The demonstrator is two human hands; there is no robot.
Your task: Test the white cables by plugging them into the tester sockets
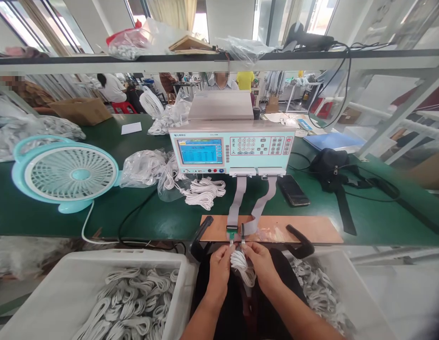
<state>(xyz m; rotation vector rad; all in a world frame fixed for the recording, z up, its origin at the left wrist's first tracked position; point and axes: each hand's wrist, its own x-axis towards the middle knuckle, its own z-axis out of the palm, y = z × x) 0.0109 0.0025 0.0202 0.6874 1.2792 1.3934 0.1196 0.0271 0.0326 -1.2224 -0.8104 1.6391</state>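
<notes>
My left hand point(219, 265) and my right hand point(261, 265) meet at the near edge of the green bench, both pinched on the ends of a coiled white cable point(242, 266) that hangs between them. The cable ends sit at two small connectors point(236, 233) on a brown board point(311, 228). Two grey ribbon cables point(248, 204) run from those connectors up to a white cable tester point(233, 146) with a lit blue screen and a keypad.
A white bin point(56, 293) of coiled white cables sits at lower left, another bin point(341, 288) at lower right. On the bench: a teal fan point(68, 172), bagged cables point(143, 167), loose coils point(205, 191), a black phone point(293, 190), a black bag point(329, 165). People work behind the bench.
</notes>
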